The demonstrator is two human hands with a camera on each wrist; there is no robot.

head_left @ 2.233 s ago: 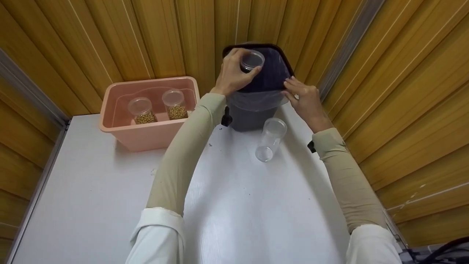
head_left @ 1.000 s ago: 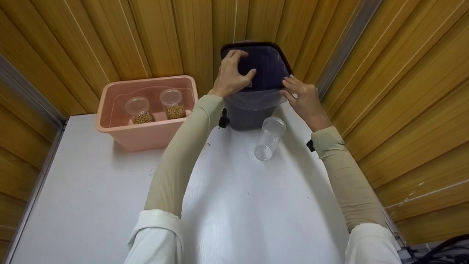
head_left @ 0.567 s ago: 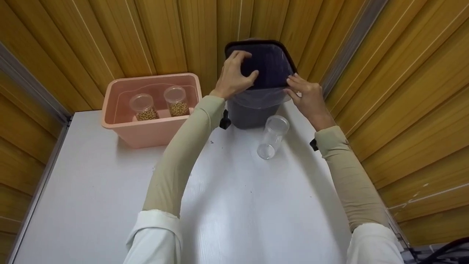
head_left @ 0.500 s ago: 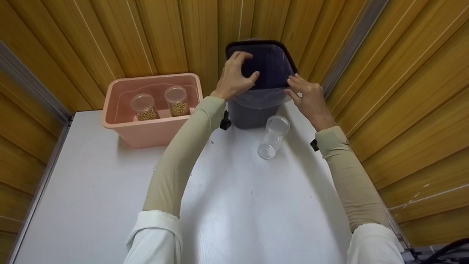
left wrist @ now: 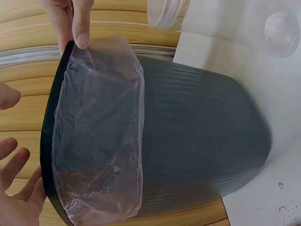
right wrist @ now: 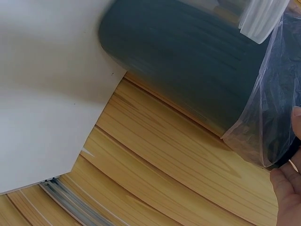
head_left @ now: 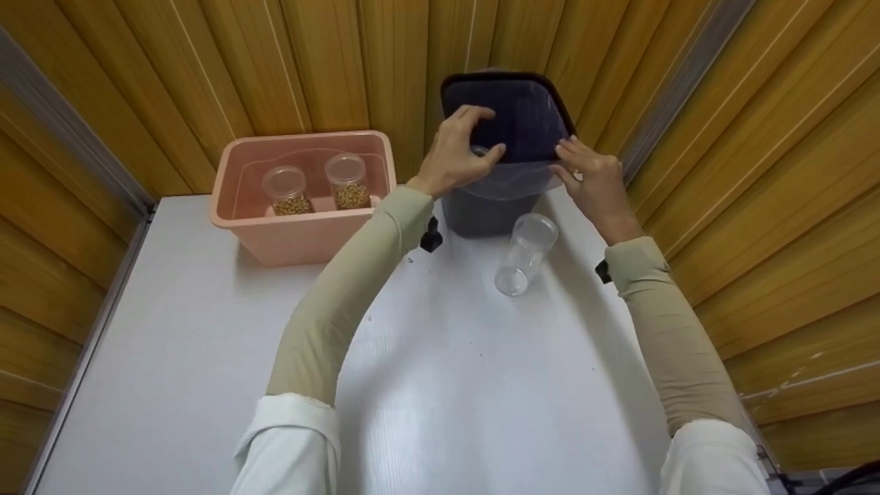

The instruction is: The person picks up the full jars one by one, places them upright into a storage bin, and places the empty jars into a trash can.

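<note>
A dark grey trash can [head_left: 485,216], its rim folded over with a thin clear plastic bag [left wrist: 101,136], stands at the back by the wall. My right hand [head_left: 588,172] pinches its rim and bag at the right corner, thumb on the outside. Above the mouth is my left hand [head_left: 454,151], thumb and fingers spread in a loose curve with nothing between them. Just beyond that thumb, inside the can, shows the round edge of a clear container [head_left: 479,150], mostly hidden by the hand. An upright clear jar [head_left: 526,254] without visible contents stands on the table before the can.
A pink plastic tub [head_left: 302,237] stands left of the can. In it are two clear jars [head_left: 284,180] partly filled with yellowish beans [head_left: 352,196]. Wood-patterned walls [head_left: 330,62] enclose the white table [head_left: 426,371] at the back and sides. Small dark specks lie on the table.
My left hand held a clear round container over the can's mouth at first, then let it go; the hand stays there, fingers spread. My right hand keeps its pinch on the rim.
</note>
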